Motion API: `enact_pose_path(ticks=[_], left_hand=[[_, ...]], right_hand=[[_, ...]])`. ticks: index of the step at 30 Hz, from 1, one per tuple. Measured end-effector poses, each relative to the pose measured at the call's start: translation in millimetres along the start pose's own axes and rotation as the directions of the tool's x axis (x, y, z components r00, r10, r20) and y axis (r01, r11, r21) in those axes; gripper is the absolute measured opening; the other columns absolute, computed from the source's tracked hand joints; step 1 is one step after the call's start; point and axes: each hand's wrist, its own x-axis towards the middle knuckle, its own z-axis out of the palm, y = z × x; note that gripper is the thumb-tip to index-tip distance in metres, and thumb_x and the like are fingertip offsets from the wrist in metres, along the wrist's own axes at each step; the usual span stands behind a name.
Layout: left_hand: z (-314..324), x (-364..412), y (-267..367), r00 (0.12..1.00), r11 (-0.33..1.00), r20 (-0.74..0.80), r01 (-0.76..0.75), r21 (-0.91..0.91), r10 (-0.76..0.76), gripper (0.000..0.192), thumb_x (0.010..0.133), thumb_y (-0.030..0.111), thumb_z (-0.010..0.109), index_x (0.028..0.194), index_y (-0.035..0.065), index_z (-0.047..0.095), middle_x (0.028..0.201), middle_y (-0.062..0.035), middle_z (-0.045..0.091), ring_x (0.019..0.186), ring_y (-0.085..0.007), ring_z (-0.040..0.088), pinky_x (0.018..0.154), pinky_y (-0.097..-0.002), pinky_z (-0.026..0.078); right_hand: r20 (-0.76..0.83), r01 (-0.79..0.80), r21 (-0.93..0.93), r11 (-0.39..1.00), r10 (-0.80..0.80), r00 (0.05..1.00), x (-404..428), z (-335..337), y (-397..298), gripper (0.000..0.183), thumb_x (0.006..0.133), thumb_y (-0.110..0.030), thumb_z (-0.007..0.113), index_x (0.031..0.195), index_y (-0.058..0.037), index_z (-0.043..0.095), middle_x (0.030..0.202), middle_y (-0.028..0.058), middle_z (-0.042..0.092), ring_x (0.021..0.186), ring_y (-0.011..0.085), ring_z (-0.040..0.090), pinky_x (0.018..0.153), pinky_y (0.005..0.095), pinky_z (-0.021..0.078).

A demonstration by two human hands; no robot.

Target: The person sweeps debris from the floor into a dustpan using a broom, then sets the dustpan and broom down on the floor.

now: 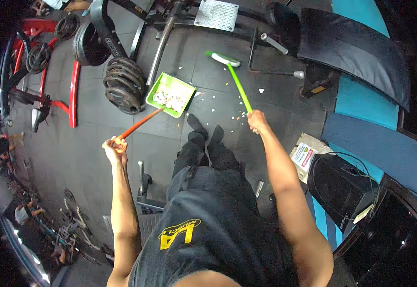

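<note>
My left hand [116,146] grips the end of an orange handle [140,125] that runs to a lime-green dustpan [186,88]. In the pan lies a heap of white and brown scraps [169,98]. Closed around a bright green broom handle [240,88] is my right hand [257,121]. The broom head [225,59], white on top with green bristles, rests on the dark tiled floor [208,77] beyond the dustpan to the right. Small white paper bits [261,90] and brownish crumbs lie scattered between the broom and my feet.
Stacked weight plates [124,86] stand left of the dustpan, near a red steel frame [74,95]. A padded bench [353,53] and metal handles [275,43] are at right. Below them sits a black speaker box [343,186] with a cable. Other people [23,213] appear at far left.
</note>
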Motion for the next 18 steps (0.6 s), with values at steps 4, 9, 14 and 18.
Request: enact_pose_path(ticks=[4, 9, 14, 18], left_hand=[[-25.3, -30.7, 10.0, 1.000, 1.000, 0.024, -0.019, -0.005, 0.019, 0.024, 0.079, 0.027, 0.039, 0.085, 0.0040, 0.038, 0.080, -0.0128, 0.048, 0.056, -0.0250, 0.051, 0.048, -0.0335, 0.044], [-47.9, -45.0, 8.8, 0.996, 0.997, -0.060, -0.068, 0.042, 0.071, 0.021, 0.078, 0.025, 0.039, 0.086, 0.0046, 0.038, 0.082, -0.0122, 0.049, 0.055, -0.0239, 0.051, 0.047, -0.0329, 0.045], [-44.1, -52.0, 7.7, 0.987, 0.988, -0.128, -0.082, 0.129, 0.098, 0.025, 0.080, 0.027, 0.038, 0.089, 0.0043, 0.039, 0.076, -0.0149, 0.049, 0.054, -0.0230, 0.052, 0.044, -0.0315, 0.046], [-61.9, -30.4, 5.8, 0.990, 0.990, -0.123, -0.058, 0.129, 0.074, 0.029, 0.080, 0.029, 0.036, 0.090, 0.0018, 0.039, 0.072, -0.0160, 0.048, 0.054, -0.0234, 0.051, 0.045, -0.0319, 0.046]], right_hand=[[0.072, -0.080, 0.002, 0.997, 0.079, 0.994, 16.5, 24.0, 22.0, 0.025, 0.082, -0.025, 0.043, 0.079, -0.0022, 0.052, 0.047, 0.0089, 0.050, 0.034, 0.0174, 0.047, 0.029, 0.0321, 0.0370], [0.112, -0.007, -0.033, 0.999, 0.010, 0.994, -51.5, 29.5, 36.5, 0.024, 0.082, -0.024, 0.043, 0.082, -0.0022, 0.053, 0.048, 0.0091, 0.050, 0.035, 0.0178, 0.049, 0.031, 0.0331, 0.0389], [-0.082, 0.343, -0.281, 0.896, -0.379, 0.922, -41.0, 38.6, 55.4, 0.024, 0.081, -0.023, 0.045, 0.090, -0.0024, 0.054, 0.053, 0.0140, 0.054, 0.041, 0.0231, 0.054, 0.036, 0.0349, 0.0418], [-0.141, 0.459, -0.406, 0.790, -0.550, 0.823, -3.4, 48.9, 18.7, 0.026, 0.080, -0.023, 0.046, 0.088, 0.0004, 0.056, 0.059, 0.0170, 0.056, 0.049, 0.0250, 0.057, 0.041, 0.0354, 0.0444]])
